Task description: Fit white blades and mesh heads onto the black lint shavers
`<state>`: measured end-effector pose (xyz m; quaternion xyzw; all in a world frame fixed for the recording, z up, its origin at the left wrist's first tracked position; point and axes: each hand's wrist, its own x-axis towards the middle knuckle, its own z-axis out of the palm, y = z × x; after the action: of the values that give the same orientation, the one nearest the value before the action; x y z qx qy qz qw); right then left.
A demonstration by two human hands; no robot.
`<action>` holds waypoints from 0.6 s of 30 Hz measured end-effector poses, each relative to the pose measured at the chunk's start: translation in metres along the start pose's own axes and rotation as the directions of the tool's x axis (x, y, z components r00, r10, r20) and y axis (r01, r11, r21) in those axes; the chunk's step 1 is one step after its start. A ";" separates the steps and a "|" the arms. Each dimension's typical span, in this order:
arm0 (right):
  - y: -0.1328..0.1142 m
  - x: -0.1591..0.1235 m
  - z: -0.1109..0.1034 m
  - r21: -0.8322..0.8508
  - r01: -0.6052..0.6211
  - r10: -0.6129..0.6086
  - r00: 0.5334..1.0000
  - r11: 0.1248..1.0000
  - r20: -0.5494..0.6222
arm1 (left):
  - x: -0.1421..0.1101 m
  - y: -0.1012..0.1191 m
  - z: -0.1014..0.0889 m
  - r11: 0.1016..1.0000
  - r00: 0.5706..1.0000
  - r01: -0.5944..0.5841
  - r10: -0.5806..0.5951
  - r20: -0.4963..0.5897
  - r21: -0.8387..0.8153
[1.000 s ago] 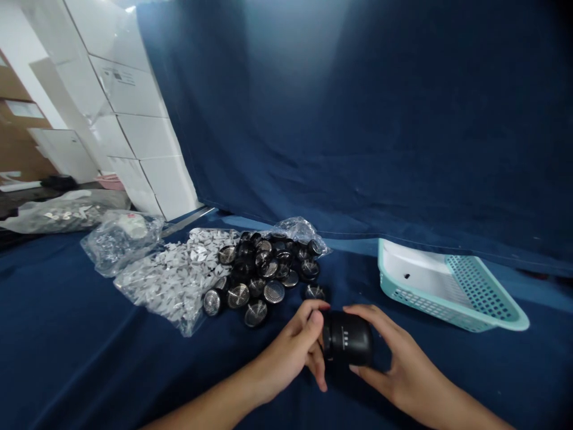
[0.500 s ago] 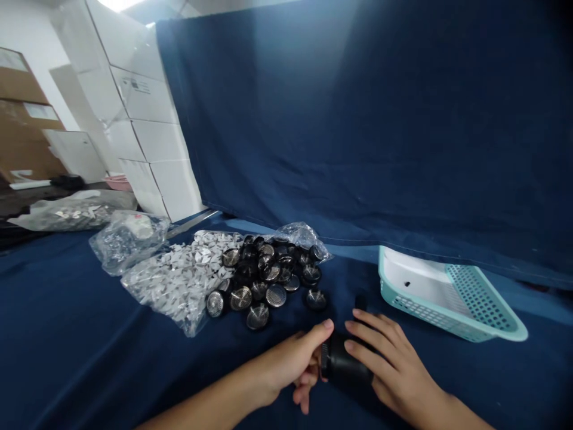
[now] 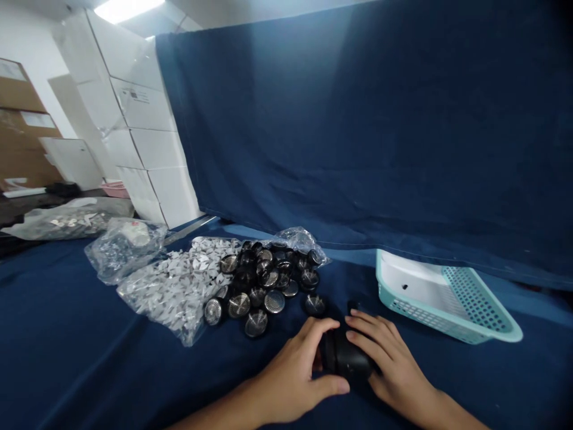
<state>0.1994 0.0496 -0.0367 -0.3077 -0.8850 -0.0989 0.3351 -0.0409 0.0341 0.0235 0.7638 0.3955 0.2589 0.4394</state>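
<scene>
**One black cylinder [image 3: 345,361], set crosswise between left hand [image 3: 298,373] and right hand [image 3: 396,365]**

The cylinder lay on its side at or just above the blue cloth [image 3: 134,382], its long axis running roughly left to right, the right end angled slightly toward the person. The left hand arched around the left end, thumb and forefinger spread well apart; whether they pressed on it could not be told. The right hand appeared to hold the other end, fingers laid over the upper surface, thumb hidden. Neither hand was clearly nearer. Mesh-faced discs [image 3: 274,302] lay beyond the left hand, a turquoise basket [image 3: 421,315] beyond the right.
</scene>
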 end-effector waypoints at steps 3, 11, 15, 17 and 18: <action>-0.001 -0.001 0.000 -0.002 0.003 -0.003 1.000 1.000 0.009 | -0.001 0.003 0.000 0.999 0.999 0.050 -0.050 0.008 0.005; 0.003 -0.001 0.003 0.047 0.004 0.002 0.991 0.999 -0.132 | 0.011 -0.015 0.010 0.862 0.968 0.222 -0.249 0.002 -0.456; -0.002 0.002 0.004 0.312 -0.145 0.222 0.948 0.939 -0.228 | 0.018 -0.020 0.009 0.597 0.973 0.221 -0.193 0.130 -0.771; -0.008 0.006 0.002 0.495 -0.276 0.417 0.887 0.824 -0.199 | 0.017 -0.019 0.007 0.504 0.976 0.210 -0.164 0.145 -0.838; -0.011 0.008 0.000 0.581 -0.347 0.511 0.848 0.737 -0.141 | 0.017 -0.019 0.006 0.465 0.975 0.208 -0.165 0.146 -0.860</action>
<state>0.1875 0.0447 -0.0309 -0.3814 -0.7208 0.1880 0.5474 -0.0349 0.0512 0.0047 0.3939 0.2816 0.3576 0.7986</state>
